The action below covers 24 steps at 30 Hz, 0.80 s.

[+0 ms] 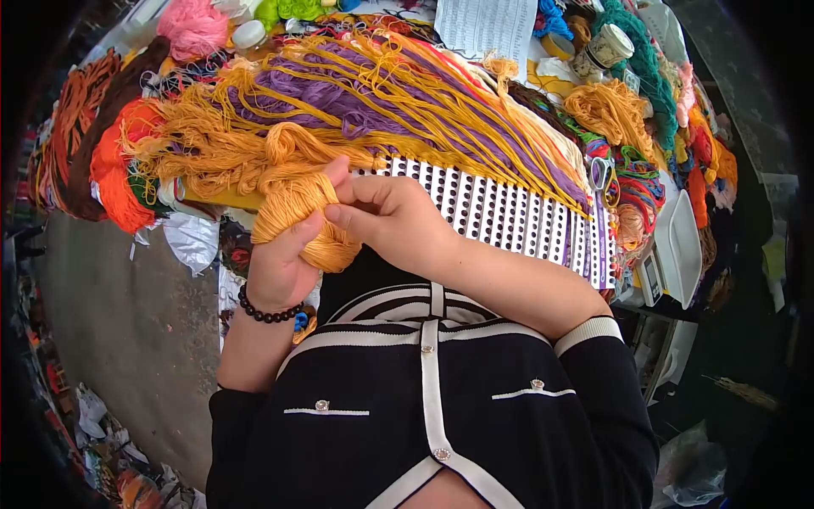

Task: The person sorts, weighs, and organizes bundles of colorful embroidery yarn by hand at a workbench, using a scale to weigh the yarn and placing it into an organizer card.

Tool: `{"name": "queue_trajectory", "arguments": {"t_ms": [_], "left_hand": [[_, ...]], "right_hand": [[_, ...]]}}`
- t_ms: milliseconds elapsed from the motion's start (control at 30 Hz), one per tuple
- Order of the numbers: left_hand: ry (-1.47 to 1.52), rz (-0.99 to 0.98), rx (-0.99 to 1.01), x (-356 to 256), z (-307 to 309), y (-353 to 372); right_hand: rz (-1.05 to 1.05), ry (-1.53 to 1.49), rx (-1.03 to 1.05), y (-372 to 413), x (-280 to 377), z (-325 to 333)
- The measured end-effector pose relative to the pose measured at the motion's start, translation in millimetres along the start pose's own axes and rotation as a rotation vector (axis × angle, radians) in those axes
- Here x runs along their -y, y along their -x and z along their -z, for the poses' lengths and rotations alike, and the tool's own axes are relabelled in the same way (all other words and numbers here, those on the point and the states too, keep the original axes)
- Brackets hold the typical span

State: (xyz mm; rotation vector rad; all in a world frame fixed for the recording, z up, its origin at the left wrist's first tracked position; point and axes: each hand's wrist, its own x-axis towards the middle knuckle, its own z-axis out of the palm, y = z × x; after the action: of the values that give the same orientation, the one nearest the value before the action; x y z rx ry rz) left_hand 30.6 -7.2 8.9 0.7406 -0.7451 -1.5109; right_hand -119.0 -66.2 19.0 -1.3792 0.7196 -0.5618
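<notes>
A wound skein of light orange thread [292, 208] rests in my left hand [284, 267], the fingers wrapped round it from below and behind. My right hand [394, 216] is at the skein's right side, thumb and forefinger pinched together against it. Whether a single strand lies in that pinch is too small to make out. Just beyond, more loose orange thread [203, 157] spreads over the table. White strips with rows of punched holes [500, 220] lie right of my hands, with mustard-yellow threads [441, 127] and purple threads [297, 89] fanning out from them.
Red-orange yarn [127, 182] hangs at the left edge. At the back are a pink yarn bundle [193, 30], a white-lidded jar [249, 36], a printed sheet [483, 30] and a patterned cup [606, 49]. Scissors [600, 174] and a white tray [678, 250] are on the right.
</notes>
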Motion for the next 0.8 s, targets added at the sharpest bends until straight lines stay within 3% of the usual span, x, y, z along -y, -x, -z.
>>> {"name": "queue_trajectory", "arguments": {"t_ms": [67,133,200,533,600,733,800], "left_hand": [[0.012,0.027,-0.004,0.5,-0.6,0.3],[0.024,0.053,-0.015,1.1,-2.1,1.9],[0.182,-0.022,-0.154,1.1,-6.2,2.9],[0.097,-0.074,-0.195,17.8,-10.5,2.1],[-0.227,-0.159,-0.176,21.0,-7.1,2.1],[-0.344,-0.184,-0.233,19.0,-8.8,3.9],[-0.041,-0.062,-0.171,11.7,-13.5,2.8]], "right_hand": [[0.204,-0.105,0.004,-2.0,-14.4,1.0],[0.166,-0.125,-0.008,5.6,-5.3,2.3],[0.023,-0.154,-0.061,9.8,-0.5,6.0],[0.034,-0.177,-0.029,9.0,-10.3,11.2],[0.045,-0.09,-0.059,10.6,-10.2,11.8],[0.017,-0.168,-0.07,13.4,-9.3,10.8],[0.015,-0.679,-0.052,12.1,-4.6,18.0]]}}
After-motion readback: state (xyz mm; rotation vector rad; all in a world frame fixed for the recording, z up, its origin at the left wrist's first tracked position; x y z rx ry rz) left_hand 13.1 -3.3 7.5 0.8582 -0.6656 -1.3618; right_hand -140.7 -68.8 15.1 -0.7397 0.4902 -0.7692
